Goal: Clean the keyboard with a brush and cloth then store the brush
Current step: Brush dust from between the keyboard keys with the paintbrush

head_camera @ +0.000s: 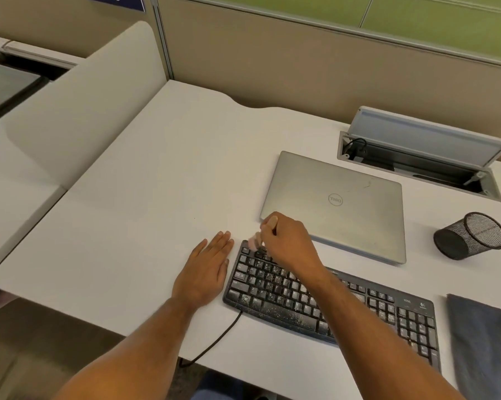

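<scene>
A black keyboard lies on the white desk, its keys speckled with pale dust. My right hand is closed on a small brush whose pale bristles, blurred, touch the keyboard's far left corner. My left hand lies flat with fingers together on the desk, against the keyboard's left edge. A dark grey cloth lies folded to the right of the keyboard. A black mesh cup lies tipped on its side at the right.
A shut silver laptop sits just behind the keyboard. An open cable hatch is set into the desk at the back right. The keyboard's cable runs off the front edge. A low partition borders the left.
</scene>
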Tool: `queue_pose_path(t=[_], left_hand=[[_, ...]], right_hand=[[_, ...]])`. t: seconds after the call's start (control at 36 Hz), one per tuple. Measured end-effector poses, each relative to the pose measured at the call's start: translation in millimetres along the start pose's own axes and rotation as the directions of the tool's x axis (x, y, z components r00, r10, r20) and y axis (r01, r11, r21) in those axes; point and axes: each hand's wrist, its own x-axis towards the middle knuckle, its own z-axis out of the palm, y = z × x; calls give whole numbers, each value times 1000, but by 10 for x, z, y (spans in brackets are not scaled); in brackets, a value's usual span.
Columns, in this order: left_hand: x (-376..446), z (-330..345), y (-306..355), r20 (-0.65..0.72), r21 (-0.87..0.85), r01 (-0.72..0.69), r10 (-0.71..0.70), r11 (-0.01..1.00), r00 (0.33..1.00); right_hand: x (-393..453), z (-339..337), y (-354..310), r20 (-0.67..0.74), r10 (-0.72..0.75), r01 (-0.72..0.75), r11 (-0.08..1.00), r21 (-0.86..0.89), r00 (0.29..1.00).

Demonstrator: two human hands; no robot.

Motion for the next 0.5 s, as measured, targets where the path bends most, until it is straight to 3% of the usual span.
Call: queue_pose_path(t=[0.11,0.28,0.5], left_hand=[[-3,-3,3,1,2,-4,4,1000,1000],[-2,-3,3,-6,0,-2,2,1000,1000],[-7,16,-19,-8,7,-15,15,1000,1000]], right_hand=[[19,-27,22,-50,-32,25,991,-135,998],[5,16,-50,33,-50,48,998,49,998],[88,-163,39,-1,7,-7,991,-132,1000]])
